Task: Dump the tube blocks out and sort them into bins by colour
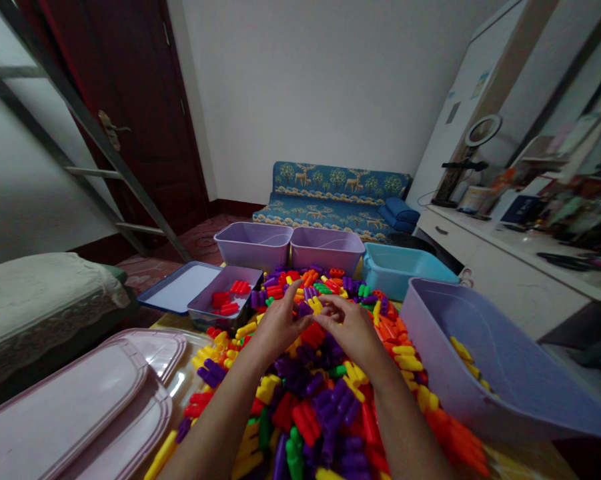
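My left hand (280, 321) is above the middle of a large heap of colourful plastic building blocks (307, 420). Its forefinger and thumb are apart, with a purple block (304, 309) showing near the gap. Facing it, my right hand (349, 327) has its fingers bent and closed around the edge of a yellow block (315, 305) made of joined rounded tubes. The two hands nearly meet at the thumbs. Whether the left fingers touch the yellow block is hard to make out. The blocks below are red, purple, yellow, orange and green.
A clear box (225, 308) with red blocks stands at the left, beside a blue-rimmed lid (180, 287). Two purple bins (253, 250) and a turquoise bin (405, 267) line the back. At right, a larger purple bin (445, 320) contains yellow blocks. Pink lids (80, 407) lie left.
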`<state>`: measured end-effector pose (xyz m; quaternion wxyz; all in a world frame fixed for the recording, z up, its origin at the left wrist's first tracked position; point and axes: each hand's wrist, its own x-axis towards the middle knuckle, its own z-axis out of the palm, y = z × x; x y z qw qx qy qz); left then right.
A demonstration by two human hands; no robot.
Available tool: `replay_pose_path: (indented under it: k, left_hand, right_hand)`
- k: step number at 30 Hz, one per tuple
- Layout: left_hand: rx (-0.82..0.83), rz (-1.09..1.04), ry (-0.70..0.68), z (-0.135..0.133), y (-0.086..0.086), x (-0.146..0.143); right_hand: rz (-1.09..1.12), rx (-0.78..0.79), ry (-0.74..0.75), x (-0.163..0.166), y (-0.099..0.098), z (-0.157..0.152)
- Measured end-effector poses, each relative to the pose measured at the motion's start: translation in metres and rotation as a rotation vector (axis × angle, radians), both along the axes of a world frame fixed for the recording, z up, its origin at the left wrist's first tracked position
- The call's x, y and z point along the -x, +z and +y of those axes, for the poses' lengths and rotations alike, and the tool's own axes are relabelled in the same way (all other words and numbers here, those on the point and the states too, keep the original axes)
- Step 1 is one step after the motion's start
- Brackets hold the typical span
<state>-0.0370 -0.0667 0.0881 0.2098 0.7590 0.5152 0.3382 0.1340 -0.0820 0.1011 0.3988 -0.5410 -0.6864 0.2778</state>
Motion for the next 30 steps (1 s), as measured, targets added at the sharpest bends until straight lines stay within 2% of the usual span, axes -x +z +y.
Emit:
replay_pose_path:
  k: [4, 7, 12, 16, 19, 24, 30]
  left_hand:
    - [0.043, 0.175, 0.072, 0.002, 0.002, 0.014]
    - [0.094, 0.296, 0.102, -0.001, 0.010, 0.022]
    - [0.169, 0.376, -0.034, -0.007, 0.014, 0.025]
    - [0.130, 0.287, -0.179, -0.012, 0.007, 0.016]
    - [0.106, 0.226, -0.233, -0.015, 0.002, 0.008]
    - [0.064, 0.095, -0.242, -0.010, -0.007, -0.002]
    - [0.047, 0.017, -0.203, -0.003, -0.018, -0.010]
  right_hand:
    - [-0.258, 0.042, -0.106, -0.015, 0.001, 0.002]
    - [-0.522, 0.095, -0.115, -0.023, 0.001, 0.000]
    - [-0.671, 0.107, -0.023, -0.020, -0.001, -0.006]
    - [-0.639, 0.122, 0.027, -0.013, -0.004, -0.008]
    - [-0.546, 0.092, 0.101, -0.009, -0.010, -0.007]
    - [-0.405, 0.003, 0.078, -0.002, -0.021, -0.002]
    - [-0.195, 0.014, 0.017, 0.004, -0.025, 0.005]
